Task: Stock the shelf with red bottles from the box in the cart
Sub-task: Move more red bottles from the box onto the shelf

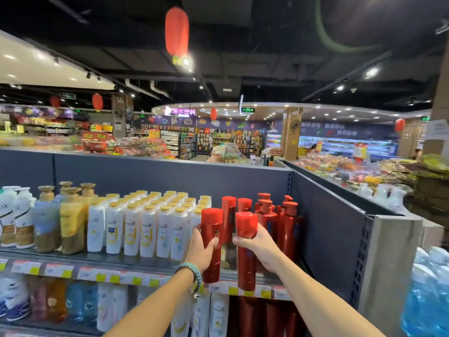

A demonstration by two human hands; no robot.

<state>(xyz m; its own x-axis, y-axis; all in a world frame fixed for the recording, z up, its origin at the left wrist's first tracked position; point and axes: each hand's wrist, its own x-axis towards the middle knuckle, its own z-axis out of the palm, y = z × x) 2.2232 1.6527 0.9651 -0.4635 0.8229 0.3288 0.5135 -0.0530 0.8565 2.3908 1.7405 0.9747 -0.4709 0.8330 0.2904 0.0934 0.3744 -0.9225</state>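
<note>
Glossy red cylinders with flat caps are held upright at the front edge of the shelf (136, 262), one red bottle (211, 223) wrapped in the curled fingers of the left hand (202, 250), a second bottle (246, 272) likewise gripped by the right hand (262, 249), before stocked pump bottles (288, 229).

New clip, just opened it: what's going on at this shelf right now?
A person is stocking a shop shelf. The left hand grips a red bottle and the right hand grips a second red bottle. Both are upright and side by side in front of the shelf edge, not yet set down. Behind them stand flat-capped red bottles and pump-topped red bottles, with white bottles to their left. No cart or box is in view.
</note>
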